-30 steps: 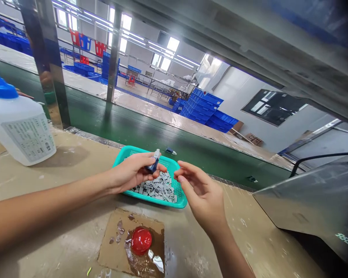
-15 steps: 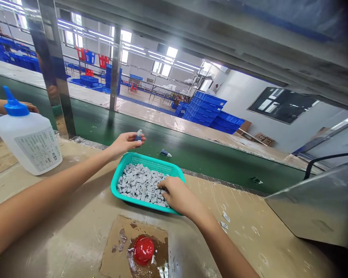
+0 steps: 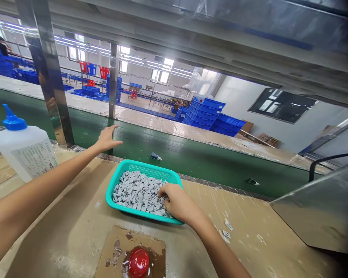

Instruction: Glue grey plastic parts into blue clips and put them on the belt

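My left hand (image 3: 106, 139) reaches over the green conveyor belt, open, thumb and fingers apart with nothing between them. Beside it, a small blue-and-grey plastic part (image 3: 156, 156) lies on the belt. My right hand (image 3: 175, 199) is in the right end of a turquoise plastic basket (image 3: 111, 193), fingers curled together among many small grey plastic pieces (image 3: 139, 193). Its fingertips are partly hidden, so what they pinch I cannot make out. In front of the basket, a shiny red dome-shaped object (image 3: 139, 261) sits on a wet piece of cardboard (image 3: 110, 243).
A white bottle with a blue nozzle cap (image 3: 26, 150) stands at left, partly behind my left forearm. Loose grey pieces (image 3: 227, 229) lie on the table at right. Another small part (image 3: 252, 181) is on the belt. Metal posts (image 3: 46, 77) rise beyond the table, and a metal panel (image 3: 321, 204) stands right.
My left hand has moved left and opened; the small blue-and-grey part it held is no longer in it. My right hand remains in the basket. The view has shifted slightly.
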Action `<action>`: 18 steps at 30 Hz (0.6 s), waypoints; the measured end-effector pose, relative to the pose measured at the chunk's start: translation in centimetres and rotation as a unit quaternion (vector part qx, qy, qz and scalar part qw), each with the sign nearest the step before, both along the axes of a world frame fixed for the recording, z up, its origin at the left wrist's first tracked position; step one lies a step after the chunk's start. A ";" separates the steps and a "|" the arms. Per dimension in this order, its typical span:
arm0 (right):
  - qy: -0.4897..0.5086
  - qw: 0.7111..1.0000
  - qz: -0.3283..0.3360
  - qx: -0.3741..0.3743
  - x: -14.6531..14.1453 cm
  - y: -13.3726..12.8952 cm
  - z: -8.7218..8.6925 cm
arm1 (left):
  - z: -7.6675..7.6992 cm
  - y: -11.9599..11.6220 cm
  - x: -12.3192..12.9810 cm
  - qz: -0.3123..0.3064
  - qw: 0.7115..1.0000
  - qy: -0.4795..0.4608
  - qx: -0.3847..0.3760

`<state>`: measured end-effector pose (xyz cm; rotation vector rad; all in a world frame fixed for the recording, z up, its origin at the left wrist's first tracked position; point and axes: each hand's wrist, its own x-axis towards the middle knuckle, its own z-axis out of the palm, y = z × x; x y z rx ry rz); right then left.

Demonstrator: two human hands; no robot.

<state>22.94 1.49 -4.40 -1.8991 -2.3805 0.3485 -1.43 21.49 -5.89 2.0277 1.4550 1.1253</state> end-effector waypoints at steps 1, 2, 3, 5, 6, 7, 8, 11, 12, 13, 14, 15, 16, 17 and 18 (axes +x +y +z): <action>0.008 1.000 0.002 0.003 0.0 0.0 0.0 | 0.8 -0.1 1.0 -0.021 1.000 0.002 0.016; 0.017 1.000 0.004 0.007 0.1 -0.1 0.0 | 1.5 -0.3 2.3 -0.053 0.998 0.007 0.023; 0.028 1.000 0.007 0.009 0.1 -0.1 0.1 | 1.9 -0.6 3.8 -0.092 0.995 0.013 0.021; 0.052 0.998 0.011 0.013 0.2 -0.2 0.1 | 2.3 -1.0 7.0 -0.173 0.985 0.027 -0.008; 0.065 0.998 0.013 0.016 0.2 -0.2 0.2 | 2.1 -1.3 8.6 -0.201 0.979 0.029 -0.025; 0.078 0.997 0.013 0.020 0.3 -0.3 0.2 | 1.9 -1.5 10.0 -0.219 0.974 0.027 -0.042; 0.091 0.996 0.012 0.023 0.4 -0.3 0.2 | 1.5 -1.6 11.2 -0.228 0.972 0.021 -0.060; 0.125 0.992 0.005 0.034 0.8 -0.5 0.4 | 0.5 -1.6 13.0 -0.220 0.969 -0.018 -0.111; 0.136 0.990 0.002 0.038 0.9 -0.7 0.5 | 0.4 -1.5 13.0 -0.212 0.968 -0.037 -0.126; 0.148 0.988 -0.002 0.042 1.1 -0.9 0.6 | 0.4 -1.4 12.8 -0.205 0.967 -0.058 -0.139; 0.162 0.986 -0.006 0.048 1.3 -1.1 0.7 | 0.4 -1.3 12.5 -0.198 0.965 -0.080 -0.149; 0.176 0.983 -0.008 0.054 1.5 -1.4 0.9 | 0.6 -1.4 12.1 -0.193 0.963 -0.103 -0.158; 0.192 0.980 -0.010 0.059 1.6 -1.7 1.0 | 0.9 -1.5 11.6 -0.190 0.959 -0.127 -0.167; 0.205 0.977 -0.009 0.063 1.7 -2.0 1.1 | 1.3 -1.9 11.1 -0.189 0.954 -0.151 -0.176; 0.223 0.973 -0.009 0.064 1.8 -2.4 1.1 | 1.7 -2.6 10.7 -0.193 0.947 -0.177 -0.185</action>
